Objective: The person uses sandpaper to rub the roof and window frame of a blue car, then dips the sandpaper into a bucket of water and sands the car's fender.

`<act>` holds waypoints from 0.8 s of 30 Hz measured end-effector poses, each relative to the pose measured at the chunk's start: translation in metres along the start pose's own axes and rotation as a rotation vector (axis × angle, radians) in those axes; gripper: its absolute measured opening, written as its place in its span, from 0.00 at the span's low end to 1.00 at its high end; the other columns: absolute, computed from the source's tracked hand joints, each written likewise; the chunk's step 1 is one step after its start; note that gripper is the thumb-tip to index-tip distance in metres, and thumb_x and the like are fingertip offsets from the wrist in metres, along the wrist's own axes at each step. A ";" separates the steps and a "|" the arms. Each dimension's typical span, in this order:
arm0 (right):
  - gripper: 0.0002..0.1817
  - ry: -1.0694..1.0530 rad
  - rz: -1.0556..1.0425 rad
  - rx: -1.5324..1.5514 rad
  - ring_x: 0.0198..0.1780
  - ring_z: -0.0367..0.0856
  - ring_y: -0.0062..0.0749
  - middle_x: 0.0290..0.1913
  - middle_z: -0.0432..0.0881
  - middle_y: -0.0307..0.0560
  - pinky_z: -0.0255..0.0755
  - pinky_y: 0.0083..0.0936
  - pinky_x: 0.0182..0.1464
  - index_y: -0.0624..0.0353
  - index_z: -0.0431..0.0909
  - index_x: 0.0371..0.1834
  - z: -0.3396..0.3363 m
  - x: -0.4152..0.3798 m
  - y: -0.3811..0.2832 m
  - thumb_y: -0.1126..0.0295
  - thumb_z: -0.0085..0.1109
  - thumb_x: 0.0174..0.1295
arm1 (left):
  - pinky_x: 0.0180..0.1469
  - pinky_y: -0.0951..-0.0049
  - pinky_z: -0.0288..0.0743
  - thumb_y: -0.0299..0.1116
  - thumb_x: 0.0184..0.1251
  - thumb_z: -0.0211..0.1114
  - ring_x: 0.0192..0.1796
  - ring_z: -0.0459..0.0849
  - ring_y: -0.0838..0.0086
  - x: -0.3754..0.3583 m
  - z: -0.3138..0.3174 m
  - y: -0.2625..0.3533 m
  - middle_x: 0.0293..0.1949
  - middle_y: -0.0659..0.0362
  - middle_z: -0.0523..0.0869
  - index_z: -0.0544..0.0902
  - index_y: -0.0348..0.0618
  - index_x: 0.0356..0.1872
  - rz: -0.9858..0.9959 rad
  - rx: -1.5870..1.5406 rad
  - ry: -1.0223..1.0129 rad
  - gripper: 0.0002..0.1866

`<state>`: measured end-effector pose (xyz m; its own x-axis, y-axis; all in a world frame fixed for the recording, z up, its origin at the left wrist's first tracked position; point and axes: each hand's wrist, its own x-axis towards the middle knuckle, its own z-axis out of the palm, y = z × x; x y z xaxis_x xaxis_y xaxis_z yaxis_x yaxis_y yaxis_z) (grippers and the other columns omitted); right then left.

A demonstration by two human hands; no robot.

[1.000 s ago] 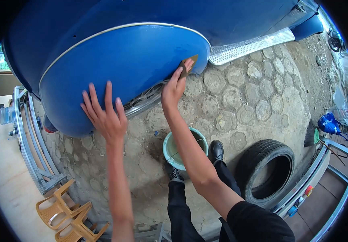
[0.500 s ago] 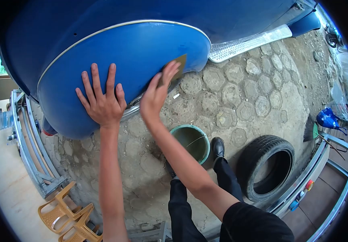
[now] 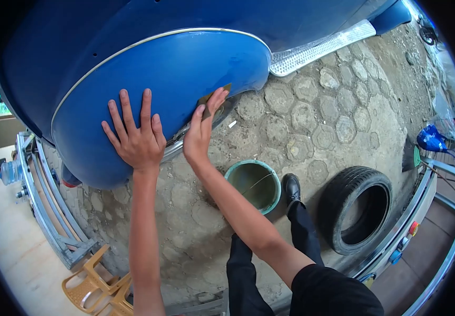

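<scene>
A blue curved fender (image 3: 185, 63) with a pale trim line along its upper edge belongs to a larger blue vehicle body (image 3: 80, 31). My left hand (image 3: 137, 139) lies flat on the fender with its fingers spread. Near the fender's lower edge, my right hand (image 3: 202, 126) holds a brownish sheet (image 3: 206, 99) against the blue surface; part of the sheet is hidden by the fingers. Damp-looking patches show on the paint to the right of that sheet.
A green bucket (image 3: 254, 185) of murky liquid stands on the stone-paved ground beside my shoe (image 3: 292, 188). To its right lies a black tire (image 3: 354, 210). Metal frames (image 3: 53, 210) and tan plastic chairs (image 3: 88, 284) are at left; a ridged metal step (image 3: 322, 50) is upper right.
My right hand has shifted slightly down and left with the brownish sheet. My left hand stays spread on the fender. The view has shifted a little.
</scene>
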<state>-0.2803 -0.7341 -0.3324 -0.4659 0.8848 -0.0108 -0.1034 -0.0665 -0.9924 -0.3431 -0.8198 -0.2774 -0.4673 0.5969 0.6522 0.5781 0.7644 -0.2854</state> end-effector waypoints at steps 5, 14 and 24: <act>0.34 0.091 0.039 0.073 0.87 0.23 0.51 0.88 0.26 0.57 0.28 0.42 0.84 0.58 0.35 0.87 -0.010 0.026 0.004 0.55 0.30 0.86 | 0.81 0.49 0.52 0.46 0.79 0.51 0.80 0.67 0.62 0.000 -0.014 -0.046 0.79 0.65 0.70 0.74 0.76 0.75 0.175 -0.100 -0.133 0.25; 0.40 0.218 0.218 0.325 0.82 0.55 0.47 0.85 0.50 0.59 0.49 0.36 0.81 0.62 0.43 0.86 -0.004 0.049 0.022 0.43 0.32 0.84 | 0.81 0.48 0.52 0.45 0.78 0.49 0.79 0.68 0.63 -0.004 -0.011 -0.041 0.79 0.65 0.70 0.74 0.77 0.75 0.148 -0.083 -0.092 0.26; 0.37 0.139 0.131 0.021 0.88 0.31 0.48 0.88 0.28 0.54 0.34 0.37 0.85 0.62 0.35 0.86 -0.010 0.048 0.012 0.51 0.28 0.85 | 0.82 0.48 0.51 0.47 0.80 0.48 0.80 0.67 0.64 -0.008 -0.008 -0.034 0.79 0.68 0.70 0.74 0.82 0.73 0.071 -0.109 -0.100 0.24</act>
<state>-0.2948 -0.6880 -0.3456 -0.3505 0.9232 -0.1576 -0.0686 -0.1932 -0.9788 -0.3538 -0.8529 -0.2672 -0.4836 0.6737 0.5588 0.6786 0.6918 -0.2467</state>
